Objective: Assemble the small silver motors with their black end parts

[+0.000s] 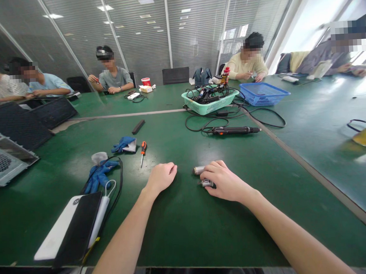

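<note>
My right hand [226, 181] is closed around two small silver cylinders on the green table. The farther cylinder [198, 170] pokes out left past the fingertips; the nearer cylinder [206, 182], shaped like a small motor with a thin shaft, lies by the thumb. Fingers cover part of both. To the left, my left hand [161, 177] rests on the table with curled fingers, and its inside is hidden. Beyond it lies an orange-and-black screwdriver [143, 149], its tip toward me. A black electric screwdriver [234, 130] lies farther off on the right.
Blue gloves [100, 174] and a white power bank [99, 221] with cables lie left, beside a black-and-white flat case [69, 229]. A metal computer case [6, 158] stands far left. Beyond are a green basket [210, 107] of cables and a blue basket [263, 95]. Several people sit around.
</note>
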Demonstrator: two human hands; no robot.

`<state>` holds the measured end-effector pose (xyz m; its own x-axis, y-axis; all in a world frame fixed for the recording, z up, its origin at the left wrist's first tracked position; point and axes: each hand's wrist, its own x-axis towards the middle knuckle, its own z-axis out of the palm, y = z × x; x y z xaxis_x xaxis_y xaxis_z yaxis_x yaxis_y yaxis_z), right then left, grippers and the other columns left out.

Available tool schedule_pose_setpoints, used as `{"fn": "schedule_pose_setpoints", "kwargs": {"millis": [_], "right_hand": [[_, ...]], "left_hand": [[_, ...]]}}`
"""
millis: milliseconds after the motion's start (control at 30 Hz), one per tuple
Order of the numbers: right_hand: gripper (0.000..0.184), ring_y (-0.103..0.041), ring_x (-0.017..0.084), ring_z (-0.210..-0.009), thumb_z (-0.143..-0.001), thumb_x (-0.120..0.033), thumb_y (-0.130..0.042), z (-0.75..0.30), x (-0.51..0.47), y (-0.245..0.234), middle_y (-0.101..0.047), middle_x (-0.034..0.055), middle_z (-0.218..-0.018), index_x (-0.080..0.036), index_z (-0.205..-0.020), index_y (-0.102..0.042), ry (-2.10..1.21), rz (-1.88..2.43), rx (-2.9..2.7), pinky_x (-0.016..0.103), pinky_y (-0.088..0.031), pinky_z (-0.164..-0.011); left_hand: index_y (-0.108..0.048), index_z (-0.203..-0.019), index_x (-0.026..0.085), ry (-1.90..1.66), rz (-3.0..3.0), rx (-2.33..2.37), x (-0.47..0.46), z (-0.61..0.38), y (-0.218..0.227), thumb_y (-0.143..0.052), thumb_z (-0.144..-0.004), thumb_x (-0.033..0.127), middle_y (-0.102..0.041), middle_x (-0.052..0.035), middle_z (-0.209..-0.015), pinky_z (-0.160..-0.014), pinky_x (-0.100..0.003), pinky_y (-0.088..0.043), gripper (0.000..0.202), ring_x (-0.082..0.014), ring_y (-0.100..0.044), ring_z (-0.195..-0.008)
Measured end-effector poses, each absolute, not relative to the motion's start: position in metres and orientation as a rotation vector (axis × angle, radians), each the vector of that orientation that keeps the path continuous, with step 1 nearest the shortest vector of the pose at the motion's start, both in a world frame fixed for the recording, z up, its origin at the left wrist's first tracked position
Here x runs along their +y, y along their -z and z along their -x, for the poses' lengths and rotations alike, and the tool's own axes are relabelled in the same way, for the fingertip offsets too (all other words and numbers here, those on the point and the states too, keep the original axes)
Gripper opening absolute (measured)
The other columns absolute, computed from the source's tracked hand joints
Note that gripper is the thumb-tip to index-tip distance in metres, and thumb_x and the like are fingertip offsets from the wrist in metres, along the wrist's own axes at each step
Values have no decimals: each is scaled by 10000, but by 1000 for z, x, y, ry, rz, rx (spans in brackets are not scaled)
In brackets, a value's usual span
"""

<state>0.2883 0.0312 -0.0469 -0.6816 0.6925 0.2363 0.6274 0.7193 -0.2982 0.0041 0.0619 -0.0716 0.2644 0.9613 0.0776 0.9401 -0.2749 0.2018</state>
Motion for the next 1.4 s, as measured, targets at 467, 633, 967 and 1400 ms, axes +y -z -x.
{"fn": "schedule_pose_setpoints", "kwargs": {"millis": [467,633,967,1400], "right_hand": [[205,-561,265,-1034,-882,-309,-687,-284,30,54,-671,82,-1060,-224,-1069,-687,-233,1034,-2582,429,-400,-952],[205,-550,266,-1032,-891,-328,-700,-279,30,61,-654,85,-1052,-222,-1067,-695,-194,1050,-2554,422,-417,-932],[169,-533,267,-1004,-912,-331,-682,-279,34,68,-636,95,-1016,-208,-1027,-705,-127,1036,-2554,406,-405,-899],[186,-510,278,-1010,-927,-356,-672,-282,35,72,-620,104,-1020,-203,-1007,-741,-172,1048,-2557,428,-377,-908]], "left_hand": [[-656,-817,212,-332,-2425,1787,62,-3,74,-377,-1047,425,-714,-66,-806,-654,-306,-308,419,-209,-632,-735],[-667,-828,215,-331,-2429,1790,62,-4,73,-376,-1045,429,-715,-66,-806,-645,-310,-304,421,-210,-633,-727],[-694,-847,215,-331,-2464,1763,64,-7,76,-380,-1041,425,-727,-76,-820,-663,-313,-348,425,-223,-648,-750],[-705,-848,193,-340,-2419,1750,65,-12,73,-377,-1027,438,-717,-86,-806,-679,-327,-375,447,-226,-626,-739]]}}
